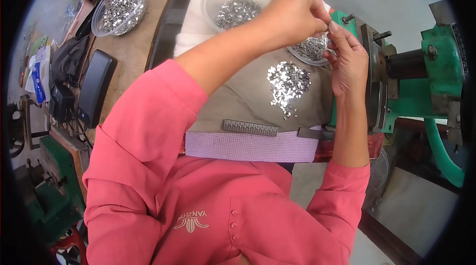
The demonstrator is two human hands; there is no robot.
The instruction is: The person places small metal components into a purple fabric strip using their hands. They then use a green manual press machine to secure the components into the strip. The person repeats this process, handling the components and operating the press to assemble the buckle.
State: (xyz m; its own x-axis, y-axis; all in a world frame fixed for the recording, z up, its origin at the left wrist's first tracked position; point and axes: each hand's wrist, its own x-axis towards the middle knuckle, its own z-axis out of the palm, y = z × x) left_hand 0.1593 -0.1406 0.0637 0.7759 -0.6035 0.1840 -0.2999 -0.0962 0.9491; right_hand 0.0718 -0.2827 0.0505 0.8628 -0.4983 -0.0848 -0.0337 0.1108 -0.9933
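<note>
My left hand (296,13) reaches across the bench with its thumb and finger pinched. Close against it, my right hand (350,59) is raised with thumb and forefinger together and the other fingers curled. The fingertips of both meet beside the green machine (347,23); whatever is between them is too small to make out. Below them stands a clear bowl of thin metal pins (311,49), partly covered by my left hand. A loose pile of small shiny metal pieces (288,86) lies on the brown cloth. Nearer me sits a dark slotted metal block (249,127).
A clear tub (208,4) of small metal pieces stands behind my left forearm. Another tub of pieces (120,9) is on the wooden table at left, with a black box-shaped device (97,88). A purple woven mat (248,147) covers the front edge, beside a dark bar (315,133).
</note>
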